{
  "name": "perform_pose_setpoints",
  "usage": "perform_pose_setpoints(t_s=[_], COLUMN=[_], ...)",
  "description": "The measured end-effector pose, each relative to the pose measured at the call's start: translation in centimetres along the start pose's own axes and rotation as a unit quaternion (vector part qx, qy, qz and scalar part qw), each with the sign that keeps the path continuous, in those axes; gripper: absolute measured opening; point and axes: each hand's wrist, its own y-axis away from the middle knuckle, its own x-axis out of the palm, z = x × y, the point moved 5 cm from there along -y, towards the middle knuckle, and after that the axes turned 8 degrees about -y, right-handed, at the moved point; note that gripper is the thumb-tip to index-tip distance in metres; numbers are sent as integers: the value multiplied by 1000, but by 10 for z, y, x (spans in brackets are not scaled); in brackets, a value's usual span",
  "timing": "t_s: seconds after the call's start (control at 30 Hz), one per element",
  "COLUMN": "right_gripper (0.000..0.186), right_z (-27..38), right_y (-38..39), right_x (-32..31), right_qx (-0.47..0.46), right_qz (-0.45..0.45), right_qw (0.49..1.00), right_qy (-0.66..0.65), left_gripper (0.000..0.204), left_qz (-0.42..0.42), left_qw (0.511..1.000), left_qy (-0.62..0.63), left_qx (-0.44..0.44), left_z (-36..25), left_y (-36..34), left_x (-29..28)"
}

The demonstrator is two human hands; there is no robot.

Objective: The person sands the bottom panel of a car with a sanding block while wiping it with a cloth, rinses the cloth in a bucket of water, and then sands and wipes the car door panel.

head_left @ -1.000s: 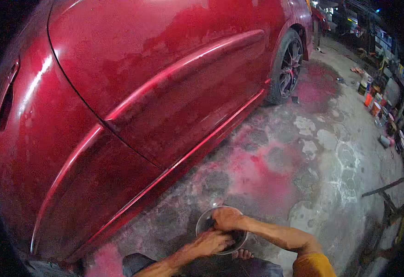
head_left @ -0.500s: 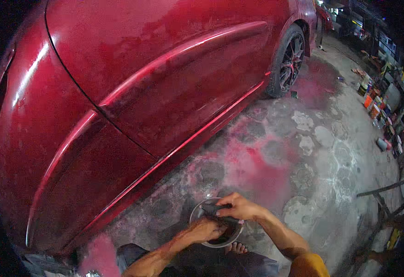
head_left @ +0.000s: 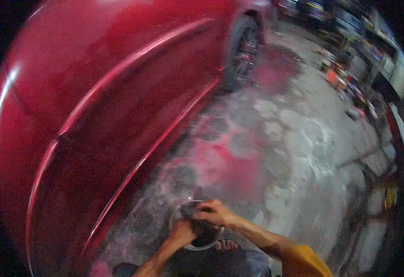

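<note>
A round metal bowl (head_left: 174,221) sits low in front of me, dark inside, with both hands over it. My right hand (head_left: 216,214) reaches in from the right, its fingers closed on a dark grey, flat-looking piece (head_left: 189,211) at the bowl's far side. Blur hides exactly what this piece is. My left hand (head_left: 183,233) is at the bowl's left side, just below the dark piece. Its fingers are smeared and mostly hidden, so what they touch does not show.
A red car (head_left: 119,115) fills the left, with its wheel (head_left: 243,53) farther ahead. Pink stains (head_left: 229,168) mark the grey concrete floor (head_left: 303,184). Jumbled containers (head_left: 340,83) line the far right. My bare foot (head_left: 228,244) is beside the bowl.
The whole view has swung to the right, so the car and bowl sit farther left. My left hand has drawn up closer to the right hand and the dark piece.
</note>
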Motion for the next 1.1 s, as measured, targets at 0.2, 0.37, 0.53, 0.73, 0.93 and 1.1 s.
perform_pose_setpoints(t_s=[0.2, 0.37, 0.53, 0.73, 0.93, 1.1], right_gripper=[42, 41, 34, 37, 46, 47], right_z=[3, -3, 4, -12, -8, 0], right_y=[13, 17, 15, 8, 10, 14], right_x=[2, 3, 10, 15, 13, 14], right_qx=[-162, -135, -210, -136, -205, -242], right_qz=[-60, -76, -48, 0, -19, -39], right_qw=[985, 987, 975, 988, 973, 959], right_qy=[9, -36, 50, 71, 103, 144], left_gripper=[45, 46, 42, 51, 53, 52], left_qz=[136, 133, 91, 105, 136, 63], left_qw=[981, 985, 973, 986, 975, 982], left_qy=[-128, -69, -124, -75, -141, -141], left_qx=[41, 88, 173, 102, 108, 105], left_z=[-16, -26, -9, 24, 32, 41], left_y=[-7, -9, 5, -13, -21, -26], left_x=[14, 8, 20, 47, 64, 82])
